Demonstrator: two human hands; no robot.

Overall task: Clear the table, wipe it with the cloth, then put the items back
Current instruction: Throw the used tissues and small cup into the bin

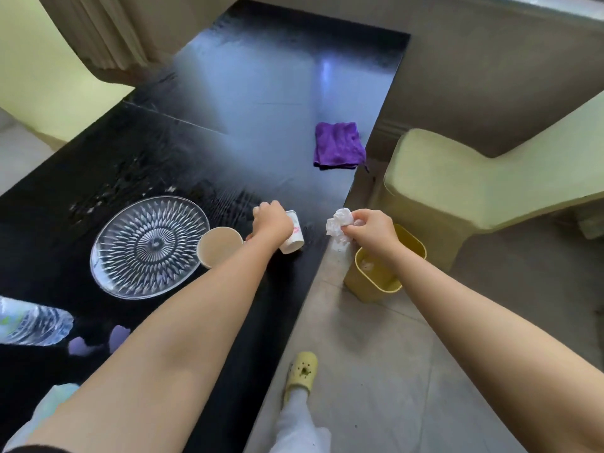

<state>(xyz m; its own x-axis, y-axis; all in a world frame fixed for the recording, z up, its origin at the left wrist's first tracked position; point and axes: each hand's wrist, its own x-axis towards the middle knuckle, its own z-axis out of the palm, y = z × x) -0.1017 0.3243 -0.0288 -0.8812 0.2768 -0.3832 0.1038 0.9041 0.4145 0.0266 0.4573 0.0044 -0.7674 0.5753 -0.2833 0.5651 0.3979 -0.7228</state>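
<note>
My left hand [273, 222] grips a white paper cup [293, 235] that leans over near the right edge of the black table [261, 76]. A second paper cup [219, 245] stands beside it, its mouth toward me. My right hand [372, 232] pinches a crumpled white tissue [339, 222] at the table's edge, above a yellow bin [376, 282] on the floor. The purple cloth [338, 146] lies folded farther along the right edge. A clear patterned glass plate [148, 246] sits at the left. A plastic water bottle [32, 325] lies at the far left.
The yellow bin holds some paper. A pale green chair [457, 178] stands right of the table and another [49, 60] at the far left. My foot in a yellow clog [302, 374] is on the grey tile floor.
</note>
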